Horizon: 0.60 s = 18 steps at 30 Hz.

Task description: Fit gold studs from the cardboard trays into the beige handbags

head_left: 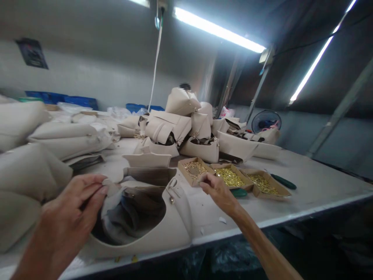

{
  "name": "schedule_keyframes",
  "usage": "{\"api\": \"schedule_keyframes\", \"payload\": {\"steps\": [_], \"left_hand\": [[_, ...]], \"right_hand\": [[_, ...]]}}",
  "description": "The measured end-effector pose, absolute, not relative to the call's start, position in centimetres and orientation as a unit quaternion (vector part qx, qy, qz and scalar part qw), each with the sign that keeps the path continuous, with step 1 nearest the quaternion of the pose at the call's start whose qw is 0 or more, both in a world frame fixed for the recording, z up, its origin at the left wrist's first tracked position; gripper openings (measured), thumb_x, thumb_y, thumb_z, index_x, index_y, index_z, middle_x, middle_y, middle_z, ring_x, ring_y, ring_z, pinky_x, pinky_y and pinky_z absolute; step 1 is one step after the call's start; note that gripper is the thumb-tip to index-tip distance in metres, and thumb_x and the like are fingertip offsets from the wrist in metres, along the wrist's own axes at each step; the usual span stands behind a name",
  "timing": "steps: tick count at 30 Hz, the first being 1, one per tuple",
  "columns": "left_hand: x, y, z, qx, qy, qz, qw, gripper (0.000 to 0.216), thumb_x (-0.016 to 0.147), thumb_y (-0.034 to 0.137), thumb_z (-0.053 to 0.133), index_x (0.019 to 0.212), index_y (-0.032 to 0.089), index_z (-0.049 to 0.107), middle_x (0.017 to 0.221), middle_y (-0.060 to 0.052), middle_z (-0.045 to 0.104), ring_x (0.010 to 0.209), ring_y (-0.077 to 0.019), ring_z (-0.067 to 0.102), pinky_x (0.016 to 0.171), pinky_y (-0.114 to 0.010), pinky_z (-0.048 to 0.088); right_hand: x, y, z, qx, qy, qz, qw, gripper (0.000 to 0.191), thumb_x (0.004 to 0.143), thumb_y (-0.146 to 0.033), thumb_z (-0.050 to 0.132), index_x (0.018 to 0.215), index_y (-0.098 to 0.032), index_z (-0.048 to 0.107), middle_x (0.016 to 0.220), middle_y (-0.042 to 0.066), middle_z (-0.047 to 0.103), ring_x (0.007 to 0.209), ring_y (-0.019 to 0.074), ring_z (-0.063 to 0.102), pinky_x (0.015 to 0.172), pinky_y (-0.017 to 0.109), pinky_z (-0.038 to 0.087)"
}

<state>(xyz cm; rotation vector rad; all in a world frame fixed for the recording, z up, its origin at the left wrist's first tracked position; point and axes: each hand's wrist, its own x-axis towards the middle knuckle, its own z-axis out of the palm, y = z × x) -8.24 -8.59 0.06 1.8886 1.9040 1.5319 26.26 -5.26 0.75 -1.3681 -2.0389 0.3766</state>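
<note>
A cream handbag (163, 227) lies open on the white table (314, 186) in front of me, its grey lining showing. My left hand (68, 217) is closed in a pinch on a cream tab at the bag's left rim. My right hand (217, 190) reaches to the near edge of the leftmost of three cardboard trays (194, 170), fingers curled together over small metal pieces; what they hold is too small to name. The other two trays (230, 177) (266, 184) hold gold-coloured hardware.
A heap of finished cream bags (186, 128) fills the middle of the table, with more stacked at the left (32, 155). Green-handled tools (284, 181) (239, 192) lie by the trays. A fan (266, 121) stands at the back right. A person sits behind the heap.
</note>
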Motion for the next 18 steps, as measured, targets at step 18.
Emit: {"api": "schedule_keyframes", "payload": {"steps": [18], "left_hand": [[-7.0, -9.3, 2.8, 0.61, 0.533, 0.559, 0.178, 0.008, 0.091, 0.028, 0.043, 0.091, 0.022, 0.048, 0.079, -0.003, 0.069, 0.075, -0.0198, 0.065, 0.066, -0.029, 0.043]], "right_hand": [[6.8, -5.5, 5.8, -0.283, -0.803, 0.318, 0.417, 0.018, 0.089, -0.033, 0.047, 0.078, -0.019, 0.052, 0.09, 0.004, 0.057, 0.083, 0.0156, 0.053, 0.077, 0.026, 0.042]]}}
